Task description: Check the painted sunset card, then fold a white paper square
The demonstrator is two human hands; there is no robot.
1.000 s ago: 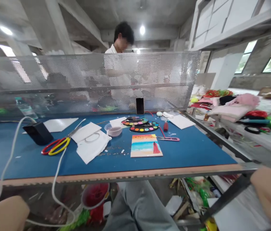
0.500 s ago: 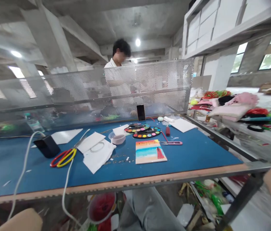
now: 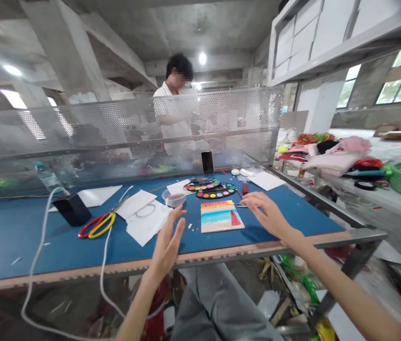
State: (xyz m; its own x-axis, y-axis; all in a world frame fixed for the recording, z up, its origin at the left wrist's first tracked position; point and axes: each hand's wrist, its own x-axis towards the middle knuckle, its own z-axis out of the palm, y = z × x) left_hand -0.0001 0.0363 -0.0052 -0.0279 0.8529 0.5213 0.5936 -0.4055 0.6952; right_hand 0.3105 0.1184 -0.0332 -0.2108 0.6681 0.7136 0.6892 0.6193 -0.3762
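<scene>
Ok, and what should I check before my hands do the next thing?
1. Both hands empty? The left hand and right hand hold nothing: ok.
2. Painted beach card lying flat on the blue mat? Ok.
3. Small bowl near the left hand upright? Ok.
4. Red-and-yellow scissors out from under both hands? Ok.
5. Blade of the pink-handled cutter covered? Cannot tell: the right hand hides most of it.
6. White cable off the mat? Not ok: it crosses the mat and runs over the front edge.
</scene>
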